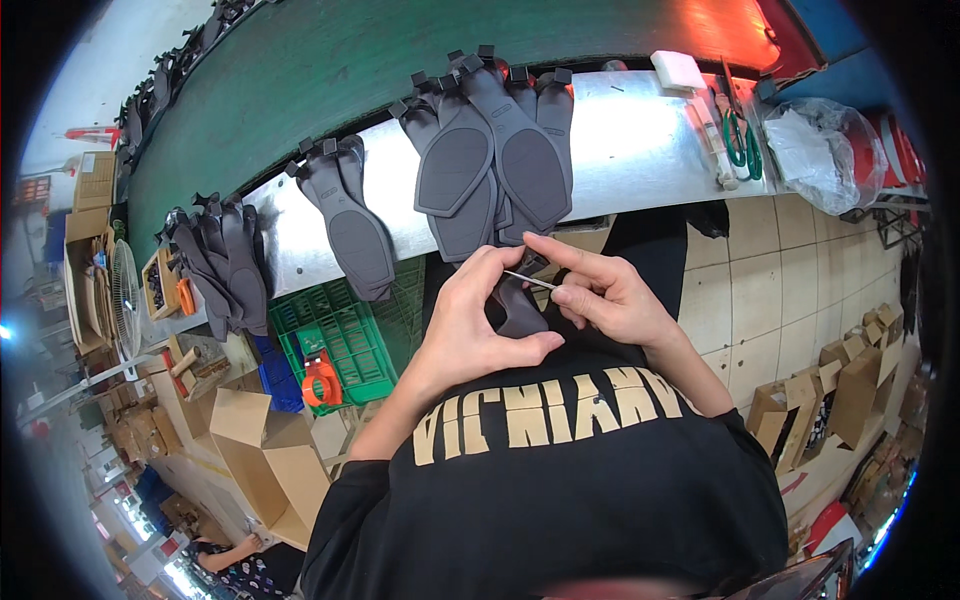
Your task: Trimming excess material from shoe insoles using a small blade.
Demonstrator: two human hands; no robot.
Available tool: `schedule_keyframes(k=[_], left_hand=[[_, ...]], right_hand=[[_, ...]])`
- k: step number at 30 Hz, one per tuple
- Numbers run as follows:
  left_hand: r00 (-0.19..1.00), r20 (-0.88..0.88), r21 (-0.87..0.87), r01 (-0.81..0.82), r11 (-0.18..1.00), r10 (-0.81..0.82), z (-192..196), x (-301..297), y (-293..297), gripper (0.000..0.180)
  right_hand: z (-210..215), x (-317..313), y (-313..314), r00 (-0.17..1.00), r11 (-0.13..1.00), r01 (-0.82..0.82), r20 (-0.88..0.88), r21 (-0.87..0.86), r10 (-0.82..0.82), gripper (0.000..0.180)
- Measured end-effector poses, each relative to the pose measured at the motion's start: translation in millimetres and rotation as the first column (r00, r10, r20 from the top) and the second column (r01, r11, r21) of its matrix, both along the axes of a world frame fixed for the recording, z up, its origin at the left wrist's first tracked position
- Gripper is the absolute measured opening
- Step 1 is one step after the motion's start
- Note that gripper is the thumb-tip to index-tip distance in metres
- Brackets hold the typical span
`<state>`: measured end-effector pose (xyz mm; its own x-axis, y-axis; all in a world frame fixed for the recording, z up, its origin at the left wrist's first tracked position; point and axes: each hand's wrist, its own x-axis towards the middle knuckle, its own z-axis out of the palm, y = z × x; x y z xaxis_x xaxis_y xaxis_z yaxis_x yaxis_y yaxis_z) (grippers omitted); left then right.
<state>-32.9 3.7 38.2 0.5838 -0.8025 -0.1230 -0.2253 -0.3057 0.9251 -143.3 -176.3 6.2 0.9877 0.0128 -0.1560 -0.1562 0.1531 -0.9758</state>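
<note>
Close to my chest, below the bench edge, my left hand (455,325) is closed around a dark grey moulded piece (522,318), mostly hidden by the fingers. My right hand (622,298) pinches a thin metal rod-like tool (530,281), its tip at the piece's upper part. The right index finger reaches toward the piece's far end. Just beyond my hands lies a pile of dark grey sole-shaped pieces (455,172) with square black ends. Two similar pieces (358,240) rest to the left, and a further bunch (238,268) is farther left.
A metal bench (625,135) runs before a green surface (300,85). Green-handled scissors (742,148), a white block (678,70) and a clear plastic bag (825,150) sit rightward. A green crate (372,352), an orange tool (320,382) and cardboard boxes (290,480) stand lower left.
</note>
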Motion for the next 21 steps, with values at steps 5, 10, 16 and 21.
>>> schedule_keyframes(k=[5,10,16,21], left_hand=[[0.975,0.222,-0.063,0.025,0.998,-0.010,6,-2,-7,0.072],[0.914,0.401,-0.064,0.091,0.994,-0.058,9,7,-10,0.071],[0.906,0.386,0.038,0.173,0.984,-0.174,9,6,-9,0.073],[0.897,0.426,-0.020,0.137,0.990,-0.115,-1,-2,-13,0.069]], right_hand=[[1,-5,-4,1.000,1.000,0.027,0.016,0.016,-0.027,0.054],[8,-2,-9,0.999,0.999,0.047,-0.008,0.025,-0.047,0.055],[-2,-1,-8,0.980,0.987,0.158,0.119,0.030,-0.161,0.064],[2,9,6,0.925,0.883,0.321,0.311,-0.342,-0.216,0.058]])
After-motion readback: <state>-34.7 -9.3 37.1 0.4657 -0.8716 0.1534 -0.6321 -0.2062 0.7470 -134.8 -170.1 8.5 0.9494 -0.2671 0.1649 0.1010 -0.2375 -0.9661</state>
